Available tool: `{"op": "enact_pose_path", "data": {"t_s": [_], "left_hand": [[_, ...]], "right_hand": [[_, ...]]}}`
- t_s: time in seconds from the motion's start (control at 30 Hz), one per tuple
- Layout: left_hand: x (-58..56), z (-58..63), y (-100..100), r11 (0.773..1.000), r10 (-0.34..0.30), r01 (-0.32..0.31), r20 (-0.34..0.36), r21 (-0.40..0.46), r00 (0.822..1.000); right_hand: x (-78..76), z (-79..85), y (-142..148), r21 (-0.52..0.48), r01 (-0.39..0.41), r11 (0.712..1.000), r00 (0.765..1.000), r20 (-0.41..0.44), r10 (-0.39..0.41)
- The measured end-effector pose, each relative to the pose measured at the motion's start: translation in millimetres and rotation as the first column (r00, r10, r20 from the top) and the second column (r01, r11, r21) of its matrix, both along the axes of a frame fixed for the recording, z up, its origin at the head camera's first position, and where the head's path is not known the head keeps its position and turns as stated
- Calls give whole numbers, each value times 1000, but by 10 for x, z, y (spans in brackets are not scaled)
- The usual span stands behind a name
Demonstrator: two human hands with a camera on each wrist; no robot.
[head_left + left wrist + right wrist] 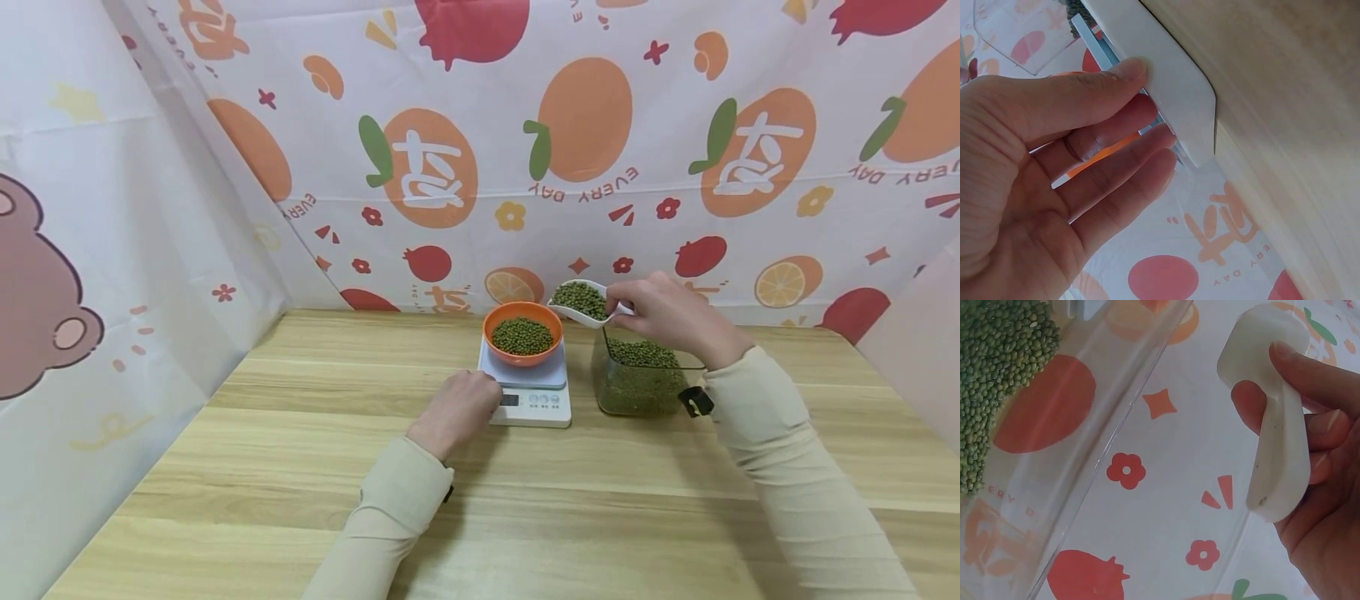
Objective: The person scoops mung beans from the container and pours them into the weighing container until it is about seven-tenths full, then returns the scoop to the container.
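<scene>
My right hand (671,312) grips the handle of a white scoop (1282,434) heaped with green mung beans. In the head view the scoop's tip is just right of an orange bowl (525,360). More mung beans (522,336) lie in that bowl, which stands on a white kitchen scale (540,414). At the scale's front left corner, my left hand (463,408) holds the edge; in the left wrist view the thumb (1129,69) lies on its white casing and the fingers are bent against it. The scale's dark display is partly covered, its reading too small to tell.
Below my right hand stands a clear rectangular container (637,398) with mung beans inside, to the right of the scale. A patterned cloth (480,208) hangs behind the wooden table (300,400) and along its left side.
</scene>
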State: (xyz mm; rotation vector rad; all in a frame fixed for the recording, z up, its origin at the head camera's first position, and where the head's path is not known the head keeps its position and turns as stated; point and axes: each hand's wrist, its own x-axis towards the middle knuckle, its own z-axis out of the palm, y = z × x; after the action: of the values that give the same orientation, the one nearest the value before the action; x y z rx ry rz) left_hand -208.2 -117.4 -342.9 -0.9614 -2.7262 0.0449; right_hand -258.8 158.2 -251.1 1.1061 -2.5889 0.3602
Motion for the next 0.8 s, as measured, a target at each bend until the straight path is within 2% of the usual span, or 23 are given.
{"op": "enact_pose_path", "data": {"t_s": [0.6, 0.8], "left_hand": [[3, 1, -7, 1000, 15, -15, 22, 1, 1000], [2, 5, -7, 1000, 16, -16, 13, -3, 1000]], "right_hand": [[-114, 70, -176, 41, -61, 997, 997, 41, 60], [-130, 103, -216, 87, -50, 995, 996, 73, 44]]}}
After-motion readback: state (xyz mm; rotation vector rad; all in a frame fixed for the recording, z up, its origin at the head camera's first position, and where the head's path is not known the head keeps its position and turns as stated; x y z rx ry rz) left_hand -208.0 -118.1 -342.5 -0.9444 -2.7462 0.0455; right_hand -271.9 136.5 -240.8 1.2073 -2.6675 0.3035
